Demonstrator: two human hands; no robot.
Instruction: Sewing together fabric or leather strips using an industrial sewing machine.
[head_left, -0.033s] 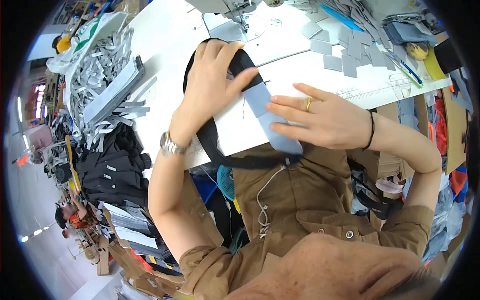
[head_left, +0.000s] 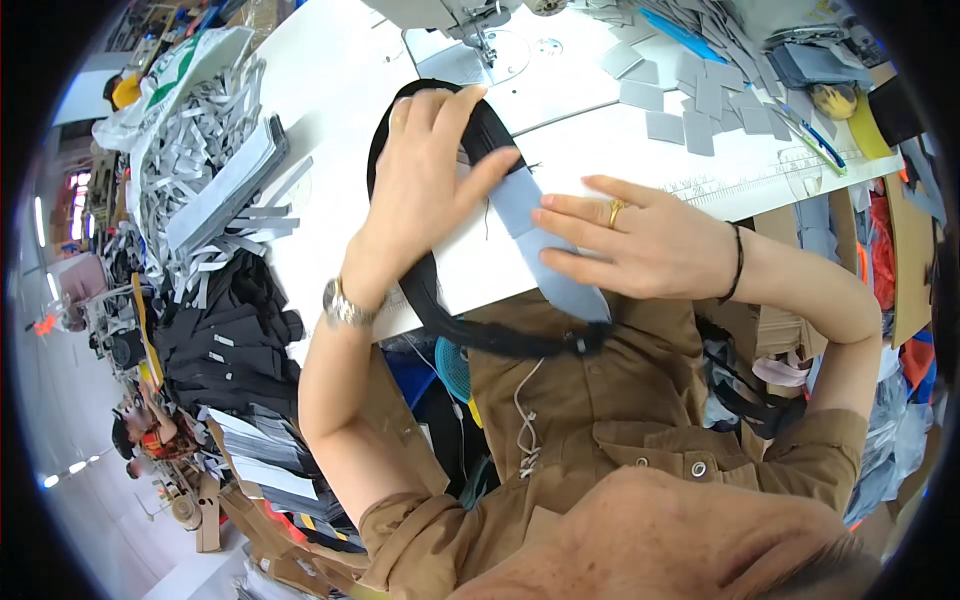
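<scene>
A long black fabric band [head_left: 440,322] with a light grey-blue panel [head_left: 532,215] curves in a loop over the near part of the white sewing table. Its lower end hangs past the table edge in front of my brown clothing, slightly blurred. My left hand [head_left: 425,165] lies over the far bend of the band, fingers gently bent and thumb spread toward the panel. Stretched fingers of my right hand [head_left: 640,235] rest along the right edge of the panel. Neither palm is visible. A loose dark thread [head_left: 487,220] hangs beside the panel.
Beyond my left hand stands the sewing machine's needle and presser foot [head_left: 487,50]. Grey fabric pieces [head_left: 700,95] and pens [head_left: 815,140] lie at the far right. On the left are grey strips [head_left: 205,130], a stacked bundle [head_left: 228,185] and dark garments [head_left: 215,330].
The lower part of the band has swung nearer to my body. My left hand has shifted very slightly; my right hand stays almost in place at the panel.
</scene>
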